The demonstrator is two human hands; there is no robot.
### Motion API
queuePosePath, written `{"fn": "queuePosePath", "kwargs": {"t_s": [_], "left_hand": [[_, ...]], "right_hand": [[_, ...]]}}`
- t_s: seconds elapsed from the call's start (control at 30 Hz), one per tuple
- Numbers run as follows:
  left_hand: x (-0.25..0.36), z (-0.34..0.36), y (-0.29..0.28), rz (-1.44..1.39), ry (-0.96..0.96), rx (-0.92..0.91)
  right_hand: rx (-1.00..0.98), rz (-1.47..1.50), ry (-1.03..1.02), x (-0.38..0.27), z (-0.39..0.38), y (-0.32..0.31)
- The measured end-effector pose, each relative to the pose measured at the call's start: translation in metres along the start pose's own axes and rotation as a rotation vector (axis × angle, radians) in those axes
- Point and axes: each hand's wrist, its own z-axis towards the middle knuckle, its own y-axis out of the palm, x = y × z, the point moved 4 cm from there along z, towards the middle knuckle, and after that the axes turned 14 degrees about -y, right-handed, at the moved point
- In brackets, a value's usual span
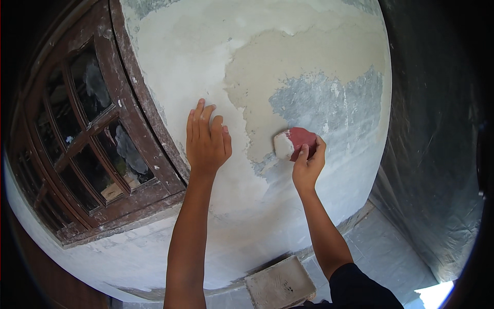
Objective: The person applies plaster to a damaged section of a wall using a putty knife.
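Right of the wooden window (91, 130), a red scraper (302, 142) is clamped by the fingers of the right hand (307, 171), while the left hand (207, 147), nearer the window, is held with fingers slightly apart.

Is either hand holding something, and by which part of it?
The right hand holds a red, plastic-looking rounded tool, smeared white at its left end, by its right edge. The left hand holds nothing.

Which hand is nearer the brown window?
Left. The left hand is a little right of the brown window; the right hand, holding a red pad, is farther right.
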Motion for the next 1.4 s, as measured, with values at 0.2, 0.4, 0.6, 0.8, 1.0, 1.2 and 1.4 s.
{"fn": "queuePosePath", "kwargs": {"t_s": [0.2, 0.4, 0.6, 0.8, 1.0, 1.2, 1.4], "left_hand": [[-0.001, -0.001, -0.001, 0.0, 0.007, 0.014], [0.0, 0.0, 0.001, -0.012, 0.005, 0.004], [-0.001, -0.001, 0.0, 0.011, 0.003, -0.008], [0.0, 0.0, 0.001, -0.006, 0.008, 0.006], [-0.002, 0.0, 0.0, -0.01, 0.008, 0.001], [0.0, -0.001, 0.003, -0.004, -0.002, -0.003], [-0.001, -0.002, 0.0, 0.006, 0.004, 0.01]], "right_hand": [[0.037, -0.152, -0.007, 0.01, 0.006, 0.003], [-0.198, -0.055, -0.141, 0.001, -0.023, 0.025], [0.074, -0.024, 0.039, 0.007, -0.014, 0.003], [-0.011, -0.101, 0.089, 0.026, -0.01, 0.005], [-0.237, -0.086, -0.249, -0.005, -0.014, 0.021], [0.048, -0.091, -0.044, 0.003, -0.001, -0.001], [0.054, -0.029, 0.191, 0.003, -0.017, 0.005]]}}
